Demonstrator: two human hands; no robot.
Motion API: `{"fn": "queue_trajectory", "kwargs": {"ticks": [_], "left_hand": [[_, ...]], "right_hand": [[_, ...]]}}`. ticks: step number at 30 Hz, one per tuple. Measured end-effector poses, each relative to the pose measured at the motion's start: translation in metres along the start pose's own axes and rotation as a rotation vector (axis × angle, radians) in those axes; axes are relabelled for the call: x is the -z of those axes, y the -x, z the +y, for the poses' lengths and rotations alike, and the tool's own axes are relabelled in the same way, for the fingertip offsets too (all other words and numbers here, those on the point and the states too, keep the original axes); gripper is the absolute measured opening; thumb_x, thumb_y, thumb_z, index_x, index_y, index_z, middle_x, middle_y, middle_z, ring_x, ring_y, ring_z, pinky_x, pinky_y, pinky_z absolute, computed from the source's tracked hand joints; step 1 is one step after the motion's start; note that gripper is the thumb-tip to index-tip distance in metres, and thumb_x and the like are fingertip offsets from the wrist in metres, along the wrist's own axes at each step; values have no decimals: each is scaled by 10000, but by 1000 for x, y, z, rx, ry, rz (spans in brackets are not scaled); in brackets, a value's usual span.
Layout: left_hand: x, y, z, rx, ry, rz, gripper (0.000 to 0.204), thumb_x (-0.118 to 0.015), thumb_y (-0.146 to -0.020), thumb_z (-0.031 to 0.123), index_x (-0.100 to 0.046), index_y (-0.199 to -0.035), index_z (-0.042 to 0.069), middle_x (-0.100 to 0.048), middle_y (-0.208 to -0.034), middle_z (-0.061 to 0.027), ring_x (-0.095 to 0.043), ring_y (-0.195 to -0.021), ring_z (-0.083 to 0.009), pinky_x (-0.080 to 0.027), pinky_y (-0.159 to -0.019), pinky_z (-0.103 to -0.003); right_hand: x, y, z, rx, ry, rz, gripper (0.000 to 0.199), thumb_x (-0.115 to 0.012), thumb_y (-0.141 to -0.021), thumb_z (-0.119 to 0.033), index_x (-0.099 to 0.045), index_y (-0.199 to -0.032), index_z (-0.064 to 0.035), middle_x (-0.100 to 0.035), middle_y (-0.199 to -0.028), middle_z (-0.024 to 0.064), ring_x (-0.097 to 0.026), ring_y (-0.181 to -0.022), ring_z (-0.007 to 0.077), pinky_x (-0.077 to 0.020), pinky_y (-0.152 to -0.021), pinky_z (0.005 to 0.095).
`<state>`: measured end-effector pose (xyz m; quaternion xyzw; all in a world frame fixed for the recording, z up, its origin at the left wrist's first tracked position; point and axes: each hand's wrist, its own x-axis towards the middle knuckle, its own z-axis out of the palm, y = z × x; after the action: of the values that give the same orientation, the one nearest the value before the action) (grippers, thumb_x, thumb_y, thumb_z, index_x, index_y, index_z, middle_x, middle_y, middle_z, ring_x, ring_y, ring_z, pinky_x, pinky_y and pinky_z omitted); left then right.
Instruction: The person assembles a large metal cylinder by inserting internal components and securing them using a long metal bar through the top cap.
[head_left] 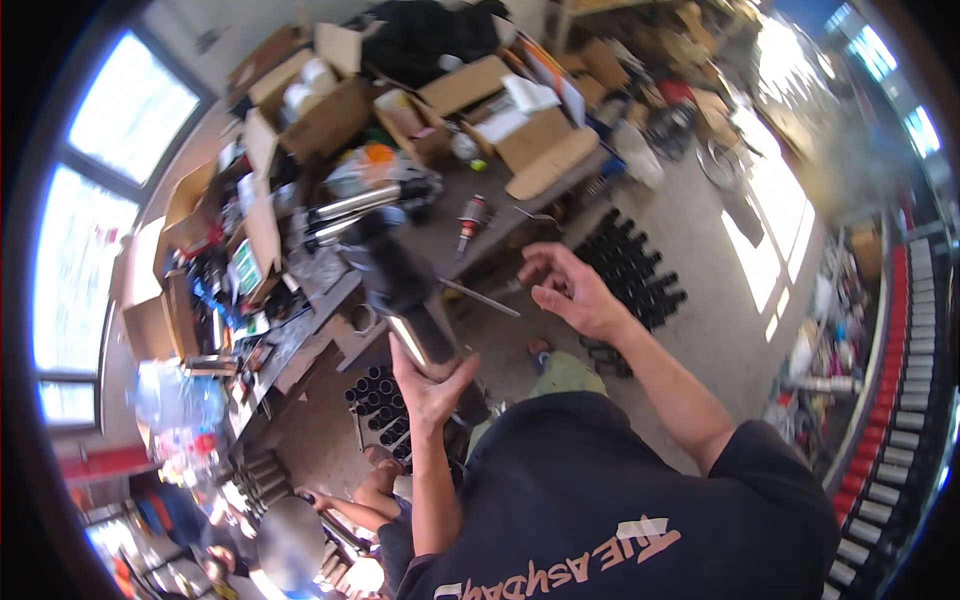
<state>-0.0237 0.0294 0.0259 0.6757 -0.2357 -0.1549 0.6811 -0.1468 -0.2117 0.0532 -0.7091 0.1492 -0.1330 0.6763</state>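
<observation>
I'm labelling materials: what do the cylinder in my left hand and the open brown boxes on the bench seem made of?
The cylinder in your left hand: its silver section looks like polished metal, given bright streaked reflections; the black section is duller, perhaps coated metal or plastic. The open brown boxes: likely cardboard, matte, with folded flaps.

Strong daylight blows out the windows (88, 265) at left and casts glaring white patches on the floor (768, 265) at upper right, highlights streak the shiny tube (428, 345), haze smears the upper right, and fisheye distortion bends edges toward a dark rim.
</observation>
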Motion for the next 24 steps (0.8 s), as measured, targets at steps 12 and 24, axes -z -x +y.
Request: {"fn": "queue_trajectory", "kwargs": {"ticks": [12,24], "left_hand": [[-149,92,-287,435,-881,-735,694,-765,-791,308,-458,-1350,34,-596,-1226,-228,-542,-1162,-432,-452,-957,-529],[99,398,-425,1356,-744,277,255,-686,-854,212,-660,-962,-18,-686,-741,-82,-639,-657,-161,-525,-640,-320]], "right_hand": [[75,46,274,-545,839,115,454,-800,-724,-349,-650,-1035,-55,-621,-1039,175,-678,-880,405,-573,-783,494],[121,-63,682,-963,1226,280,614,-731,-852,-434,-458,-1220,-24,-544,-1226,230,-676,-1004,440,-585,-834,497]]}}
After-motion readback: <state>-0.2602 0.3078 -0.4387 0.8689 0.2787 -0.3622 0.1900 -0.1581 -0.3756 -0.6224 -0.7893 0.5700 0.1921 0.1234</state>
